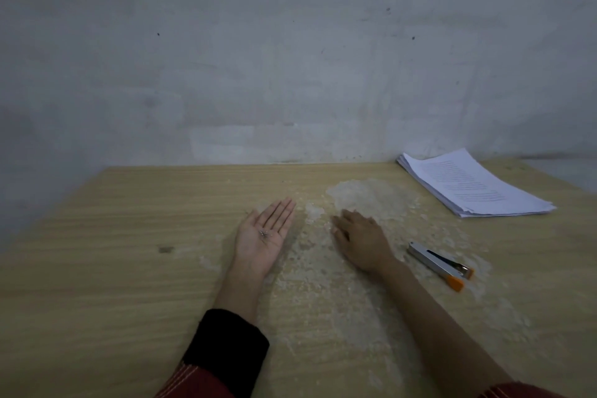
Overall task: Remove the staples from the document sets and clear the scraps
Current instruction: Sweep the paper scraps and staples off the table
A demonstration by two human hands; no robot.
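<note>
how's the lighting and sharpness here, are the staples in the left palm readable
Head view: dim, flat light with grainy noise on the wall; the staples in the open left hand read only as a small dark cluster; print on the paper stack is too soft to read.

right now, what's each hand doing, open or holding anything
Left hand: open, palm up, a few staples lying loose in the palm.
Right hand: open, palm down on the table, holding nothing.
</note>
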